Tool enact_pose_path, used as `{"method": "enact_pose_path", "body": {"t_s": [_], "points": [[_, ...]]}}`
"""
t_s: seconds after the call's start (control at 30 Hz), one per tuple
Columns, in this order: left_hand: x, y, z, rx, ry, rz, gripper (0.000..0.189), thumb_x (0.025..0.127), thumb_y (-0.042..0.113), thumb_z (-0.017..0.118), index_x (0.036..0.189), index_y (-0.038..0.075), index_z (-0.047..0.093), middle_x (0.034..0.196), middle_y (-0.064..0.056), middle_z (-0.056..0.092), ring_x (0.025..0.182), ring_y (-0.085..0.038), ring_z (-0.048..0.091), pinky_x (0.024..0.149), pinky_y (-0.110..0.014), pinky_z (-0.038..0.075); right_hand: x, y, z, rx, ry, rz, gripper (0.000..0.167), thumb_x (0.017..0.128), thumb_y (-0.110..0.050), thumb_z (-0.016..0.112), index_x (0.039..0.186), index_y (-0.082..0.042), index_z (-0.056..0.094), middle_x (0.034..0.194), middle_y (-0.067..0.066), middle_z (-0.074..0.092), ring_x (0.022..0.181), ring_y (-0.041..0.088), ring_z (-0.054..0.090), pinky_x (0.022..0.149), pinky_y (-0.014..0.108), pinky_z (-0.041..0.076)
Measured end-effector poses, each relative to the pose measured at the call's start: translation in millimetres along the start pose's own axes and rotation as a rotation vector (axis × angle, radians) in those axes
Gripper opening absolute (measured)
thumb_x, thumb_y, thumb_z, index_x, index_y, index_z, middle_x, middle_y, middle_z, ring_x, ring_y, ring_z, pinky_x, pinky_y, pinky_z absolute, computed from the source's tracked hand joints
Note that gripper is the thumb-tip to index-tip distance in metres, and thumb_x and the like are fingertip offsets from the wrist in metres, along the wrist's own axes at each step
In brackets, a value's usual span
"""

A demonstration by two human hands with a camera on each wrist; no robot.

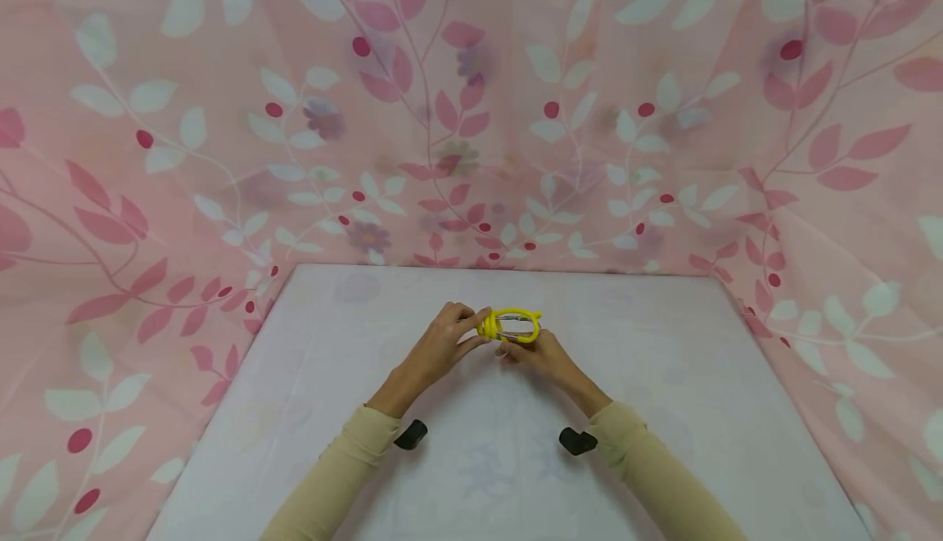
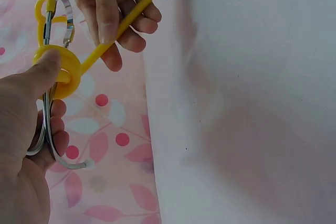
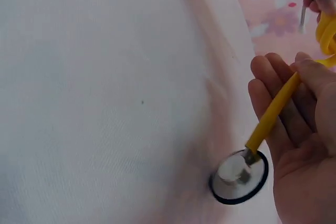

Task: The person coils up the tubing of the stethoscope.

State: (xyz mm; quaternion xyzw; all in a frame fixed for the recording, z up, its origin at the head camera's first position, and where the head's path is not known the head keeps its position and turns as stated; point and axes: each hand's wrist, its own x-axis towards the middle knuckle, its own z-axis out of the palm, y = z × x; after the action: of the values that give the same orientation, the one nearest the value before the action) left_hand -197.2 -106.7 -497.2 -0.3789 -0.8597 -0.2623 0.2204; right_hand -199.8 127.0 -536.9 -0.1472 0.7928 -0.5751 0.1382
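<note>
A stethoscope [image 1: 489,325] with yellow tubing is held between both hands above the table. My left hand [image 1: 442,340] grips it where the tubing is wound round the metal ear tubes [image 2: 47,116], thumb pressed on the yellow coil [image 2: 73,66]. One pale eartip [image 2: 89,164] shows below those fingers. My right hand [image 1: 547,354] pinches the loose stretch of tube [image 3: 275,109] between thumb and fingers. From that tube's end hangs the round, dark-rimmed chest piece [image 3: 231,174], beside the right palm in the right wrist view.
A white-covered table [image 1: 486,475] lies under the hands. Pink leaf-patterned cloth [image 1: 471,115] hangs behind it and along both sides. Dark wrist-worn devices [image 1: 411,435] show by the sleeve cuffs.
</note>
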Motion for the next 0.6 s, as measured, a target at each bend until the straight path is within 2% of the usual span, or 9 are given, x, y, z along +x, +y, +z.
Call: {"method": "enact_pose_path", "body": {"t_s": [0.23, 0.4, 0.6], "points": [[-0.7, -3.9, 1.9, 0.069, -0.017, -0.029, 0.054, 0.082, 0.023, 0.078, 0.133, 0.013, 0.062, 0.102, -0.006, 0.061, 0.092, -0.016, 0.051, 0.076, -0.024, 0.052, -9.0, -6, 5, -0.089, -0.052, -0.029, 0.038, 0.096, -0.023, 0.063, 0.123, 0.004, 0.065, 0.096, 0.015, 0.076, 0.085, 0.027, 0.072, 0.068, 0.026, 0.057], [-1.6, -6.2, 3.3, 0.106, -0.027, -0.053, 0.054, 0.082, 0.024, 0.078, 0.133, 0.014, 0.063, 0.101, -0.006, 0.061, 0.091, -0.016, 0.051, 0.075, -0.024, 0.051, -15.5, -13, 8, -0.162, -0.074, -0.06, 0.033, 0.096, -0.02, 0.064, 0.12, 0.002, 0.068, 0.093, 0.014, 0.076, 0.077, 0.015, 0.066, 0.068, 0.022, 0.054], [-1.9, -8.6, 4.7, 0.109, -0.018, -0.056, 0.054, 0.08, 0.022, 0.081, 0.131, 0.013, 0.064, 0.099, -0.006, 0.061, 0.089, -0.017, 0.051, 0.073, -0.025, 0.051, -21.8, -18, 10, -0.203, -0.074, -0.075, 0.032, 0.095, -0.021, 0.065, 0.118, 0.0, 0.07, 0.09, 0.01, 0.076, 0.075, 0.01, 0.063, 0.067, 0.017, 0.051]]}}
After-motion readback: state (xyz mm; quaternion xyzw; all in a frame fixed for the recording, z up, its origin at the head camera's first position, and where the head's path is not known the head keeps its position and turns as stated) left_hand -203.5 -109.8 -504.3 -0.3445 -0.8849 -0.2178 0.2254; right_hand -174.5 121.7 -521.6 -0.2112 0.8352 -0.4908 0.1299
